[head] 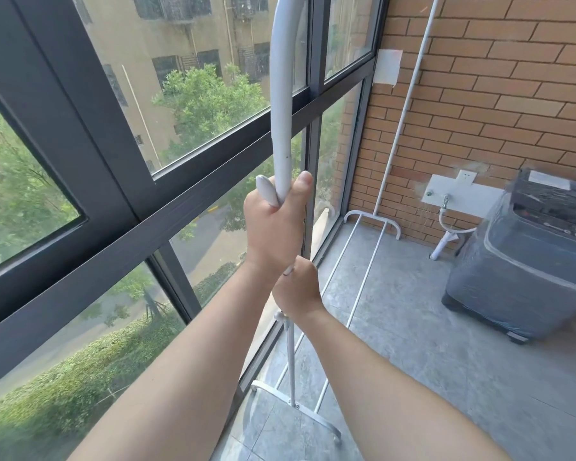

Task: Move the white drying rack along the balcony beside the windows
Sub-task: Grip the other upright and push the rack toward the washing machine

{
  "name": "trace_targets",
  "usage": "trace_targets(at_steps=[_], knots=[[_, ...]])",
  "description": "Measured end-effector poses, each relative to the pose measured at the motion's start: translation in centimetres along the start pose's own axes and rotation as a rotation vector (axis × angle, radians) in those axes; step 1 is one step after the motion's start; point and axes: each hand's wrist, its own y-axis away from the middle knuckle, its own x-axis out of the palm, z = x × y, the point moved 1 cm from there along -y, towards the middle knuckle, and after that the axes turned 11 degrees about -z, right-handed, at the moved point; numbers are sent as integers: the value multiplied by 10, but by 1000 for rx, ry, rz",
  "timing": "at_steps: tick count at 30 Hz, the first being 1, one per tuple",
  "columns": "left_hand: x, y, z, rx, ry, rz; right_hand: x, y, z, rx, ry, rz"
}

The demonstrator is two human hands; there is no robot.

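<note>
Windows (pixel 80 134) run along the left. Beside them, left hand (pixel 273 224) closed round the near upright of the rack (pixel 283 104), thumb up along the tube. Right hand (pixel 298 289) wrapped round the same upright just below, touching the left wrist. Rack base (pixel 326 327) on the floor (pixel 446 377) close to the glass, far upright near the brick wall (pixel 512 78), washer (pixel 529 267) further right. Grip secured, by the look of it; the shift along the balcony itself seemingly left to do.
</note>
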Motion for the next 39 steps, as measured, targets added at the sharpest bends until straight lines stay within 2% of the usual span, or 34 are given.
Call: trace_targets(at_steps=[4, 8, 13, 32, 39], knots=[[-7, -1, 5, 12, 14, 30, 7, 2, -1, 60, -27, 21], [-12, -5, 6, -15, 0, 17, 11, 2, 3, 5, 24, 40], [-15, -12, 6, -48, 7, -5, 18, -2, 5, 63, 35, 45], [-15, -15, 8, -69, -10, -24, 18, -2, 8, 96, 17, 68], [-19, -15, 6, -79, 18, 15, 12, -1, 15, 83, 46, 144]])
